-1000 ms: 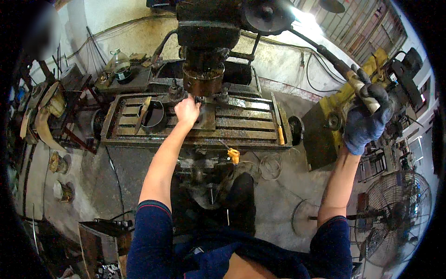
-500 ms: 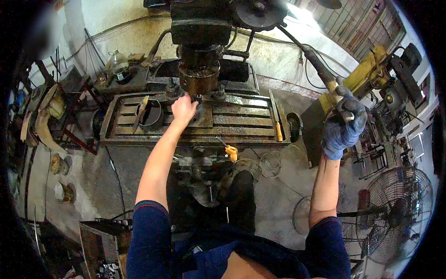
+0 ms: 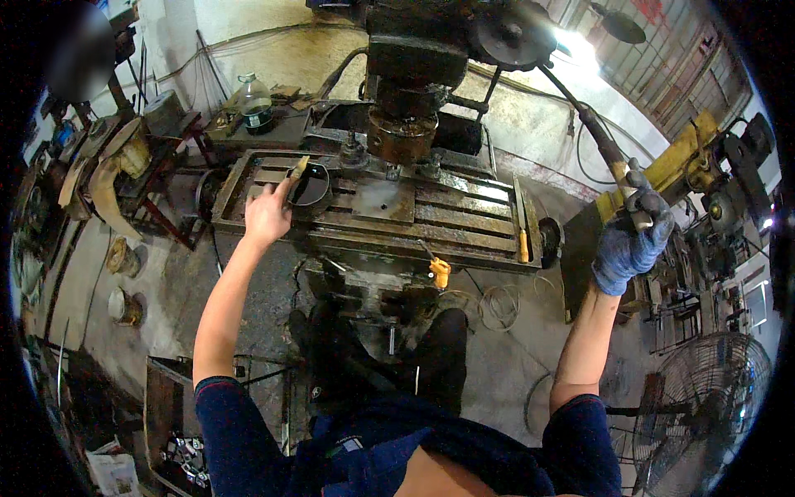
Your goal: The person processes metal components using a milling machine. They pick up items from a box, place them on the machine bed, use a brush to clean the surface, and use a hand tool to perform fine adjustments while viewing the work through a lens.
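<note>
My bare left hand [image 3: 267, 217] is at the left end of the slotted machine table [image 3: 468, 234], fingers apart and reaching for a brush [image 3: 299, 170]. The brush leans across a dark round pan [image 3: 310, 199] of dark liquid; whether the fingertips touch it I cannot tell. My right hand [image 3: 633, 236], in a blue-grey glove, is closed around the end of a long lever [image 3: 611, 156] that slopes down from the machine head. A small dark piece [image 3: 392, 171] sits under the round spindle head [image 3: 402, 137], above a flat plate [image 3: 383, 202].
A yellow-handled tool [image 3: 523, 240] lies at the table's right end. An orange-yellow air gun [image 3: 440, 272] hangs at the front edge. A clear bottle [image 3: 255, 108] stands behind at the left. A large fan [image 3: 704, 406] is at the lower right, and a coiled hose [image 3: 499, 308] lies on the floor.
My left hand has gone from under the spindle leftward to the brush and pan, and its fingers have spread. My right hand remains on the lever. The view has shifted left.
</note>
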`<state>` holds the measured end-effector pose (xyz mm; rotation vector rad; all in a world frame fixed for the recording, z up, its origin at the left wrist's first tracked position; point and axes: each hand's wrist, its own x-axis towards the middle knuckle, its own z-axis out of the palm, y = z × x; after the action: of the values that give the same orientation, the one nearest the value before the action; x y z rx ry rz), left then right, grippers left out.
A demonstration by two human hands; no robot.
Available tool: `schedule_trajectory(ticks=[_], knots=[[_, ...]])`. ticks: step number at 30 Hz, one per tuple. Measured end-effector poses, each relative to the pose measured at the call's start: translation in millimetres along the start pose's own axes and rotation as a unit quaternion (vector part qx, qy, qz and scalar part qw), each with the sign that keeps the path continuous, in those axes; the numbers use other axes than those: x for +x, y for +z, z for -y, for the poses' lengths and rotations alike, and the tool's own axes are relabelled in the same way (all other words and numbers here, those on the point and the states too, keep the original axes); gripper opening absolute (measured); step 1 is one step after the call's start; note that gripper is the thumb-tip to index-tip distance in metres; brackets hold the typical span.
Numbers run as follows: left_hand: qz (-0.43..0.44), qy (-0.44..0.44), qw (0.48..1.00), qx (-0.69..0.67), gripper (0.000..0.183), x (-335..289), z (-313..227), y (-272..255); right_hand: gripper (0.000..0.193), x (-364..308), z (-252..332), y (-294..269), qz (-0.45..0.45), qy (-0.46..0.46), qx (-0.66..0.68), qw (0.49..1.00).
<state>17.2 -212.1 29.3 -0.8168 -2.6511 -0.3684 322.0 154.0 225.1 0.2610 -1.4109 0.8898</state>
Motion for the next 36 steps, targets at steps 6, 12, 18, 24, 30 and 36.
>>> schedule_trajectory(ticks=[6, 12, 18, 24, 30, 36], knots=[[0.013, 0.030, 0.999, 0.023, 0.040, 7.5, 12.0, 6.0, 0.035, 14.0, 1.6, -5.4, -0.012, 0.016, -0.009, 1.000], [-0.094, -0.026, 0.973, -0.211, 0.025, 0.6, 16.8, 0.8, 0.036, 10.7, 5.0, 3.6, -0.019, 0.010, -0.005, 1.000], [0.041, -0.119, 0.812, -0.569, 0.026, 15.7, -61.4, 5.3, 0.037, 0.0, 1.1, -2.7, -0.004, 0.019, 0.035, 0.999], [-0.082, -0.120, 0.846, -0.514, 0.026, 59.9, -92.4, 95.3, 0.037, 4.2, 1.5, 3.0, 0.028, -0.005, 0.019, 0.999], [0.008, -0.162, 0.850, -0.501, 0.027, 64.1, -135.9, 89.0, 0.037, -4.2, -6.2, -11.8, 0.008, 0.012, 0.016, 1.000], [-0.011, -0.143, 0.876, -0.461, 0.028, 61.9, -119.3, 108.4, 0.037, -17.9, -2.0, -1.2, -0.035, 0.053, 0.034, 0.997]])
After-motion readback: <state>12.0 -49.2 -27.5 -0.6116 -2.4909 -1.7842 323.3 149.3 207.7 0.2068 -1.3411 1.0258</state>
